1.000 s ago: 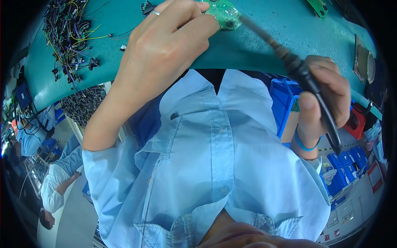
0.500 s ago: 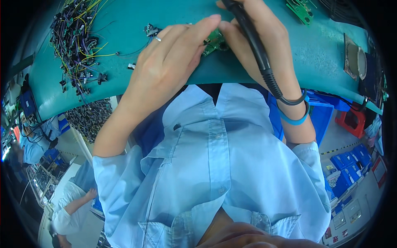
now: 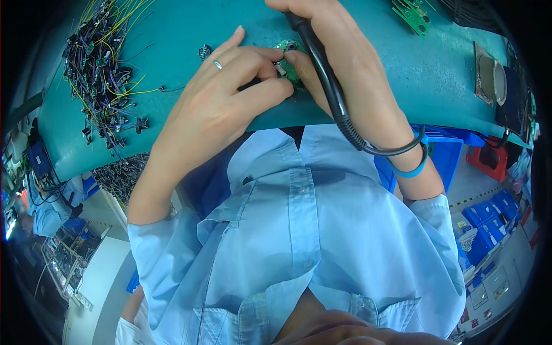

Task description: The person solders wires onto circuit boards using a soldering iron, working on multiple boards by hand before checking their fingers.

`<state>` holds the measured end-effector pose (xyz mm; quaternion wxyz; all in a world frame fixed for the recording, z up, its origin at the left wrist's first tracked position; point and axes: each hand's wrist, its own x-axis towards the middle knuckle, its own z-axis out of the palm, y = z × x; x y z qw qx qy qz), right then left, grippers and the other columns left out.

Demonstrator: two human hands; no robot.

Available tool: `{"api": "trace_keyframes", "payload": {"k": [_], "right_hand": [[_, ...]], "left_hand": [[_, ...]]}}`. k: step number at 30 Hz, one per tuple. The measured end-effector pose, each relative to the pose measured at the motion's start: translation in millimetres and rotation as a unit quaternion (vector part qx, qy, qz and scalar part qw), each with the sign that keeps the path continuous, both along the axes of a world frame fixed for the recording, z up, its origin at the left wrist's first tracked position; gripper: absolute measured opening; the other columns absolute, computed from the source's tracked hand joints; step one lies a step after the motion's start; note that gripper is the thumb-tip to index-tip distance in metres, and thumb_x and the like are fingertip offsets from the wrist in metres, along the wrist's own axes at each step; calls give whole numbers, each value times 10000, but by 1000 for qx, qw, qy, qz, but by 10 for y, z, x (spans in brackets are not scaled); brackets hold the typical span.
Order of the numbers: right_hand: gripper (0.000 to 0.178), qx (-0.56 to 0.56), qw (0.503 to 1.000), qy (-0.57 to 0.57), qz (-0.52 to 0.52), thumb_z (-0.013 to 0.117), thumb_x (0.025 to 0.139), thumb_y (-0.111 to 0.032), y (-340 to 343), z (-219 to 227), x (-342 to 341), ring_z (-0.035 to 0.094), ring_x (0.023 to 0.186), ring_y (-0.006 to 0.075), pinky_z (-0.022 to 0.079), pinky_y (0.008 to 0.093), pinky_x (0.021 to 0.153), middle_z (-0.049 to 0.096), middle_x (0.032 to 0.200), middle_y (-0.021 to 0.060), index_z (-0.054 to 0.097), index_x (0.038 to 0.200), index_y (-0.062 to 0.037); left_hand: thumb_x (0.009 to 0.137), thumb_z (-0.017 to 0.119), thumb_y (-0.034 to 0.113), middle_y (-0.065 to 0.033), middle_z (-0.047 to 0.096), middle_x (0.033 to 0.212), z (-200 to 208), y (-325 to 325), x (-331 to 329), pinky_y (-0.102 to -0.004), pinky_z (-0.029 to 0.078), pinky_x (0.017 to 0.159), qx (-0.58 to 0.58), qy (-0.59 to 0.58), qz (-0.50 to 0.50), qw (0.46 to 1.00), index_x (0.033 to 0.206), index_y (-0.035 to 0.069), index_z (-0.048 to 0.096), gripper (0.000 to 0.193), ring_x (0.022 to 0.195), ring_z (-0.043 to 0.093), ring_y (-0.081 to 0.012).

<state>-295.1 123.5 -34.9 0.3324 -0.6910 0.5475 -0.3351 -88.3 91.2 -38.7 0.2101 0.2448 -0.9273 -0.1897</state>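
Over the near edge of the green mat, my left hand (image 3: 221, 95) is closed on a small green circuit board (image 3: 287, 70), fingertips and thumb at its left side. A ring is on one of its fingers. My right hand (image 3: 353, 63) grips a black-handled soldering iron (image 3: 322, 60); its tip is out of sight beyond the top edge. The right thumb tip reaches down to the board's upper right. Some of the board is hidden behind my fingers. A small connector (image 3: 204, 52) lies on the mat just beyond my left hand.
A tangled heap of wired connectors (image 3: 98, 75) covers the mat's left side. More green boards (image 3: 413, 16) lie at the far right, near a worn sponge holder (image 3: 489, 75). The iron's cord (image 3: 397, 152) runs over my right wrist. Blue bins (image 3: 486, 230) stand beyond the bench.
My right hand and the soldering iron have moved left. My left hand's fingers have shifted on the board, showing more of its face. A person at lower left has mostly passed behind my sleeve.
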Motion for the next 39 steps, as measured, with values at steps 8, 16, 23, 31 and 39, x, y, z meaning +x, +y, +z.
{"api": "trace_keyframes", "payload": {"k": [8,16,23,31,39], "right_hand": [[604,-19,1000,6,10,619,860,33,-30,-64,53,583,1083,307,472,365,974,559,1292,179,478,1445,-15],[605,-50,999,7,14,606,873,16,-34,-91,122,570,1080,307,459,373,980,539,1288,173,459,1458,-28],[607,-88,995,-8,35,595,884,1,-145,-190,161,558,1078,307,448,380,986,521,1285,168,442,1470,-39],[609,-114,992,4,44,582,897,-16,-87,-226,105,545,1075,307,434,388,992,501,1281,162,423,1483,-51],[611,-132,990,10,42,571,908,-30,-54,-294,12,534,1072,306,423,394,997,483,1278,157,407,1495,-62]], "left_hand": [[820,746,76,-29,656,953,96,7,-24,-572,331,1240,-17,-68,2,998,887,88,736,69,1181,671,-288],[833,775,135,-12,674,1093,169,-17,145,-583,233,1260,69,94,23,993,904,146,738,81,1253,623,-257],[887,748,142,0,667,1185,115,208,45,-553,220,1245,-26,-26,128,991,905,137,709,43,1275,599,-246],[859,773,171,15,686,1123,-75,210,-47,-595,154,1214,-21,-9,121,992,915,149,703,93,1225,590,-212],[899,737,113,24,700,1049,33,179,72,-542,205,1212,185,184,87,961,902,139,699,46,1111,626,-186]]}}
